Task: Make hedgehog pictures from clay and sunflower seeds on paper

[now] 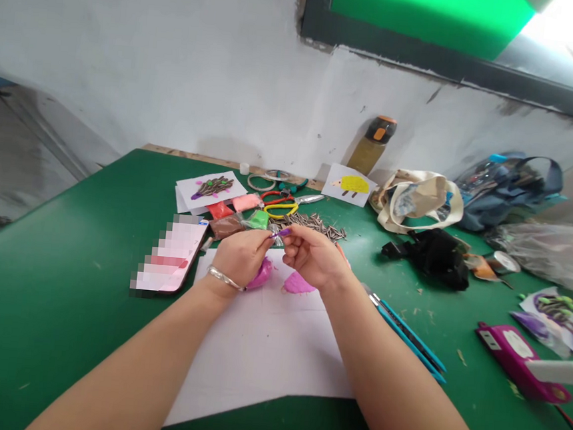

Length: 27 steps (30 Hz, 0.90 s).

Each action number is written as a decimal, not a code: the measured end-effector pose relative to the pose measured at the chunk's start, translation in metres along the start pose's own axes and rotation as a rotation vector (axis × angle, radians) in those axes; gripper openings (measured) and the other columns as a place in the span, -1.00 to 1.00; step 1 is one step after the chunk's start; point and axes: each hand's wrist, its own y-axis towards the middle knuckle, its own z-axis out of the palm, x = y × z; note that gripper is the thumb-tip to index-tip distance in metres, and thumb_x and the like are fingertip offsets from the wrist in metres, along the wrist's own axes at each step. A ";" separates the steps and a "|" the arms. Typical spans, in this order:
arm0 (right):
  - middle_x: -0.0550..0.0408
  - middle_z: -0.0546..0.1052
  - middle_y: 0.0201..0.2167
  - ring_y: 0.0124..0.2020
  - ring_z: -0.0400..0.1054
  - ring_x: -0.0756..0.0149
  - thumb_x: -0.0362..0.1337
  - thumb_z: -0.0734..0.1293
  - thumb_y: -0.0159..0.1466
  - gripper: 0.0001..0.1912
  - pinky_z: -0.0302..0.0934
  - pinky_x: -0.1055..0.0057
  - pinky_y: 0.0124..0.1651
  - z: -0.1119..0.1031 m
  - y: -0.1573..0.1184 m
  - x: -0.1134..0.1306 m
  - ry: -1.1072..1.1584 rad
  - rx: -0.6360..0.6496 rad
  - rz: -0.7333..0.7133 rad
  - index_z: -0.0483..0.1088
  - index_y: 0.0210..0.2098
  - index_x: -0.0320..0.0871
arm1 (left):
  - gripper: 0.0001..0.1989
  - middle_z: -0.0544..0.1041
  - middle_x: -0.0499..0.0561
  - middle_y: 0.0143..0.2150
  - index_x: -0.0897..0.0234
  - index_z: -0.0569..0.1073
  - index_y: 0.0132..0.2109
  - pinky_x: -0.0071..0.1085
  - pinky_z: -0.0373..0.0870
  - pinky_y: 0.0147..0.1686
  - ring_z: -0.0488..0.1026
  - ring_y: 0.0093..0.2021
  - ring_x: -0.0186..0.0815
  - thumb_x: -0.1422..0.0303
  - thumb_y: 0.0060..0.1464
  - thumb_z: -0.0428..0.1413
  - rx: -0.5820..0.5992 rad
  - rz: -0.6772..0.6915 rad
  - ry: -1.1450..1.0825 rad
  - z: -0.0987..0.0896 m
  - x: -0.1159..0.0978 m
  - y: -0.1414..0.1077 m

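My left hand and my right hand meet above a white paper sheet, their fingertips pinching a small purple clay piece. Under my left palm lies a pink-purple clay lump, partly hidden by that hand. A flatter pink clay shape sits on the paper below my right hand. Just beyond my fingertips is a heap of striped sunflower seeds. Several clay packets lie near my left hand.
The green table holds a blurred phone, yellow-handled scissors, hedgehog pictures, blue-handled tools and a magenta case. Bags crowd the back right, below a white wall.
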 end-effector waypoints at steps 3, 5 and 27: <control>0.23 0.40 -0.56 -0.58 0.17 0.53 -0.17 0.45 0.04 -0.78 0.08 0.50 -0.49 0.001 -0.004 0.001 0.007 0.038 -0.059 0.41 -0.45 -0.17 | -0.79 0.61 0.05 -0.28 0.27 0.53 -0.18 -0.34 0.43 -0.27 0.55 -0.27 -0.20 0.38 0.22 -0.01 0.016 -0.022 0.015 -0.001 0.001 0.000; 0.26 0.37 -0.58 -0.58 0.16 0.53 -0.19 0.48 0.01 -0.77 0.06 0.51 -0.48 0.003 -0.007 0.000 -0.038 0.070 -0.104 0.40 -0.45 -0.15 | -0.79 0.61 0.06 -0.29 0.27 0.53 -0.19 -0.33 0.43 -0.29 0.55 -0.29 -0.20 0.39 0.21 -0.01 0.036 -0.037 0.021 -0.001 0.001 0.000; 0.09 0.51 -0.16 -0.12 0.36 0.29 -0.29 0.22 0.29 -0.82 0.21 0.31 -0.05 -0.007 -0.047 -0.017 -1.079 -0.116 -0.741 0.43 -0.17 -0.06 | -0.74 0.61 0.00 -0.14 0.22 0.54 -0.10 -0.39 0.43 -0.08 0.54 -0.16 -0.26 0.27 0.15 0.04 0.175 -0.253 -0.323 -0.003 -0.012 0.003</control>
